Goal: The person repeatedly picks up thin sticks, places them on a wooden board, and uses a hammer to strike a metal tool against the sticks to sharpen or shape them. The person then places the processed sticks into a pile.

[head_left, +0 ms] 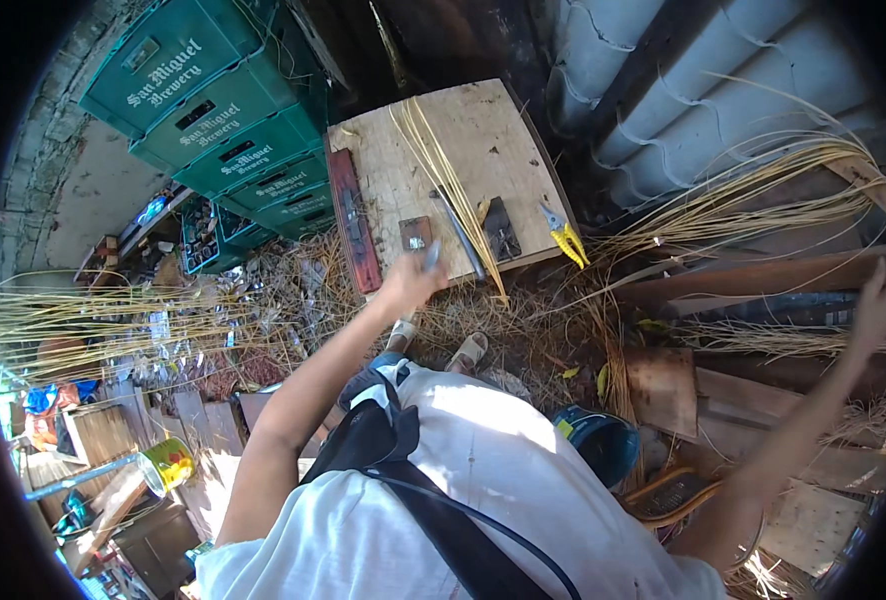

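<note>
My left hand (410,285) is closed over the near edge of a wooden board (493,120), with a small shiny blade-like piece (431,256) poking up from its fingers. Close beside it are a small rusty metal plate (415,233), a dark rod (460,238) and a reddish bar (353,220). Pale cane strips (433,150) run down the board, past a dark flat tool (500,228) and yellow-handled snips (565,240). Far to the right my right hand (877,300) stretches out, its fingers extended and apart, below a wooden piece (871,190) and a long cane bundle (753,195).
Green crates (223,120) are stacked at the far left. More cane strips (113,325) spread across the left side. A dark bucket (603,445) stands by my right side, near loose wooden boards (661,390). Corrugated sheets (703,100) lean at the back right.
</note>
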`<state>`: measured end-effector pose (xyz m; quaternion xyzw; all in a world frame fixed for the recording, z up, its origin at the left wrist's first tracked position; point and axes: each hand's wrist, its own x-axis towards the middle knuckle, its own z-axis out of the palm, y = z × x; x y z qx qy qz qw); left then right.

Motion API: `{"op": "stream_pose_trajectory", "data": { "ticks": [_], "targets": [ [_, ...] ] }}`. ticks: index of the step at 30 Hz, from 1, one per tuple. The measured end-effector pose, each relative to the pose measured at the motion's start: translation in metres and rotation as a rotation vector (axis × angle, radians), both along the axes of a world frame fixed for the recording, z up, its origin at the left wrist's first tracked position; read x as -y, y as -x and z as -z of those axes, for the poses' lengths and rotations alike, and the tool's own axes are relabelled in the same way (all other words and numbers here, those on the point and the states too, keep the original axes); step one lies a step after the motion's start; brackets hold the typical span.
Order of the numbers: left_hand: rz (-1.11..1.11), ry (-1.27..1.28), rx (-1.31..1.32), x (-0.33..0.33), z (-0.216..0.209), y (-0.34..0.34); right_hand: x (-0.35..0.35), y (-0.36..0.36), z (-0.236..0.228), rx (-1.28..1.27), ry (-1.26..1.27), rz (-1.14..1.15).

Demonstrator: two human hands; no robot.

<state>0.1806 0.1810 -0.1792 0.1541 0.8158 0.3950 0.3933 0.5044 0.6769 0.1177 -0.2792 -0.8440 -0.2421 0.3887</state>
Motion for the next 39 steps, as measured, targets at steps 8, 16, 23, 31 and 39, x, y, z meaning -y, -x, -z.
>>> {"op": "stream_pose_trajectory", "data": {
  "ticks": [8, 16, 23, 31, 39],
  "targets": [
    [-0.117, 0.153, -0.074, -0.059, 0.075, 0.047, 0.304, 0.147, 0.476, 0.245, 1.383, -0.406],
    [-0.190, 0.031, 0.283, -0.043, 0.054, 0.019, 0.347, 0.169, 0.426, -0.031, 2.029, -0.580],
    [-0.292, -0.462, 0.326, -0.027, 0.057, 0.019, 0.381, 0.197, 0.381, -0.373, 2.167, -0.488],
    [-0.205, -0.299, 0.277, -0.013, 0.043, 0.057, 0.414, 0.227, 0.379, -0.397, 1.981, -0.389],
    [-0.271, -0.396, 0.559, 0.008, 0.049, 0.073, 0.449, 0.247, 0.388, -0.513, 1.862, -0.244]
  ]
}}
